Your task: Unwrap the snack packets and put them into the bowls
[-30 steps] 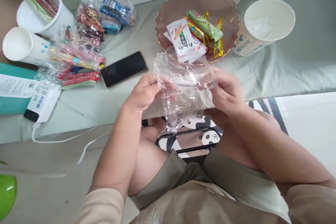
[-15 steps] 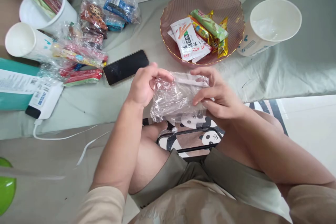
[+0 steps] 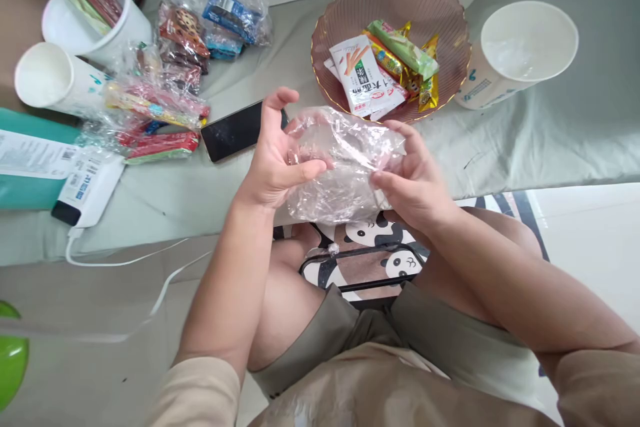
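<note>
Both hands half-curled, holding crumpled clear plastic | white packet in pink bowl reads 辣条

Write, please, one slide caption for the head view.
Right hand grips crumpled clear plastic, left hand touching its other side, near a pink bowl of wrapped snacks.

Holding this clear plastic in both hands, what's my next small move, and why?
I'd probably curl the raised finger of the left hand down onto the clear plastic. That finger stands off the film, while the right hand has its thumb and fingers at the right edge, so the left side's hold looks looser.
</note>
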The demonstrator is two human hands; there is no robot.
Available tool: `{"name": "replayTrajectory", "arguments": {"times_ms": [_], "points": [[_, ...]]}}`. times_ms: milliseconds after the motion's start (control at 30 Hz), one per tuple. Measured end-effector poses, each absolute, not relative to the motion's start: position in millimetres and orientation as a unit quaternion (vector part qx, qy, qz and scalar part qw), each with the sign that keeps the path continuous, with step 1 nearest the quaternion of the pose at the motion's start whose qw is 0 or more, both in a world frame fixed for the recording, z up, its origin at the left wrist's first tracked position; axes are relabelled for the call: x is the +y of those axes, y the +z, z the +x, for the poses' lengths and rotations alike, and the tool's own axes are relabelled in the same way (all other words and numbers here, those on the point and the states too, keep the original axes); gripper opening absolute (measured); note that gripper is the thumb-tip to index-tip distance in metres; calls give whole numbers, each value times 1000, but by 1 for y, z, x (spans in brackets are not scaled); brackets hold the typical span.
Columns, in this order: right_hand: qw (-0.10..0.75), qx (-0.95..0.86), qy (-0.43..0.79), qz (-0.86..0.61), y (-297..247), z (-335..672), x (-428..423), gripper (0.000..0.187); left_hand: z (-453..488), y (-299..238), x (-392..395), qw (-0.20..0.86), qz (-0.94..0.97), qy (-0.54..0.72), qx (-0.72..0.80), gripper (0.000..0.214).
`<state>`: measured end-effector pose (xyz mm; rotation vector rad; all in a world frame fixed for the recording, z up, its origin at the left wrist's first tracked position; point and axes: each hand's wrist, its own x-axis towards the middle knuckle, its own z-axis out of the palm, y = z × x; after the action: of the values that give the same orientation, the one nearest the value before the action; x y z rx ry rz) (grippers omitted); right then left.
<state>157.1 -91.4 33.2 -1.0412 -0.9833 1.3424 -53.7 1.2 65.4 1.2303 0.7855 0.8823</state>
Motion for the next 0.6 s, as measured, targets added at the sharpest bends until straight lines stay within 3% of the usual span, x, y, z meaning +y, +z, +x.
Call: {"name": "replayTrajectory", "arguments": {"times_ms": [167,233,333,467,600], "points": [[584,-405,580,-400,39,161,-84,64,-59,63,3,681,538,364,337,93],[549,-424,606,-389,42,161,-85,66,-58,62,2,689,542,335,345,85],[501,-458,607,-414,48,159,-89,44,-53,63,0,715,528,316,332,67],[514,-469,532,-483,54,158,-94,32,-46,62,-4,763,508,256,306,43],[503,-508,488,-500,56,164,-91,26,-42,56,-6,734,545,223,338,27]]}}
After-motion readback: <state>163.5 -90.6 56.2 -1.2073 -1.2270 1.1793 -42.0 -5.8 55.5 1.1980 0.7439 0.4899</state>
